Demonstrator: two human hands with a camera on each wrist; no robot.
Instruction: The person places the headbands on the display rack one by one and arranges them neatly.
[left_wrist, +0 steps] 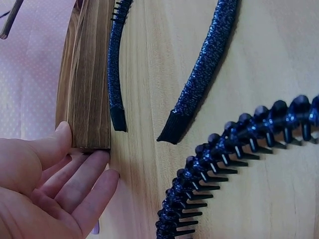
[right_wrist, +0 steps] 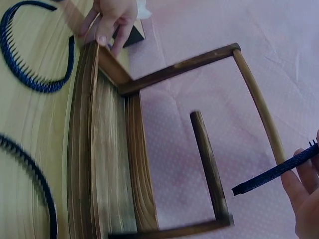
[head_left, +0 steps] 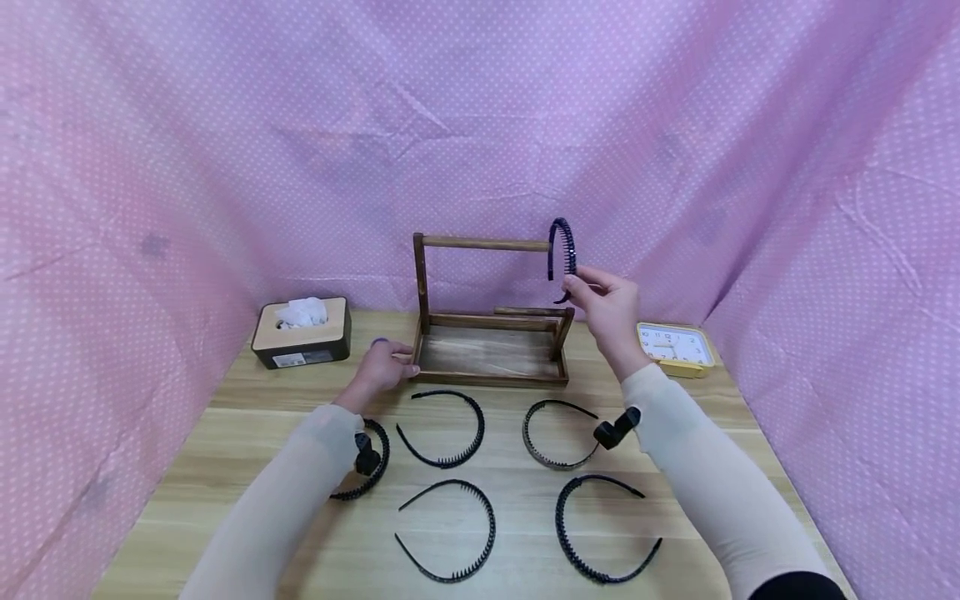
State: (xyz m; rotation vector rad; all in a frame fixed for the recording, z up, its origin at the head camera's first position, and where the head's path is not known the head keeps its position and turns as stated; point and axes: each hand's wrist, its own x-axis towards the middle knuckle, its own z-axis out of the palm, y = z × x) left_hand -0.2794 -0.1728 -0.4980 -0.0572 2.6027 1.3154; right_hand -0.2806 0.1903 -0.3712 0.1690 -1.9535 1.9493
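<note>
A wooden rack [head_left: 491, 379] with a tray base and two bars stands at the back of the table. My left hand [head_left: 386, 367] grips its front left corner, with the thumb [left_wrist: 55, 144] and fingers on the wood. In my right hand [head_left: 609, 312] a dark glittery toothed headband [head_left: 567, 242] is pinched near one end, arch upward. That headband is at the right end of the upper bar [head_left: 483, 243]; whether it touches the bar I cannot tell. The lower bar [right_wrist: 208, 164] carries nothing. The tray holds nothing either.
Several headbands lie in front of the rack, among them one at centre left [head_left: 480, 425], one at front left [head_left: 491, 533] and one at front right [head_left: 561, 521]. Another headband [head_left: 386, 450] is partly under my left wrist. A tissue box [head_left: 345, 333] sits left, a yellow clock [head_left: 678, 346] right.
</note>
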